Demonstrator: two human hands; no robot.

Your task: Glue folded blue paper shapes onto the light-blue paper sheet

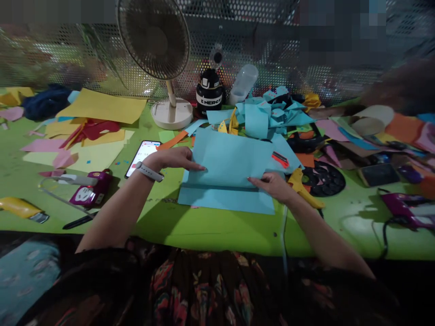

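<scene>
A light-blue paper sheet [227,156] is raised above the green table, its lower edge over another blue sheet [224,199] that lies flat. My left hand [176,158] grips the raised sheet's left edge, thumb on top, fingers partly hidden behind it. At the lower right corner, my right hand [272,184] pinches the same sheet between thumb and fingers. Just right of the sheet, a red-and-black utility knife [280,159] rests on more blue paper. Close beyond my right hand lies a yellow glue gun [304,188].
Behind the sheet stand a fan [171,113], a black bottle [209,95] and a heap of blue paper scraps [272,111]. A phone [144,156] and purple power strip [90,190] lie left. A black round tray [324,179] sits right; a cable [283,231] crosses the front edge.
</scene>
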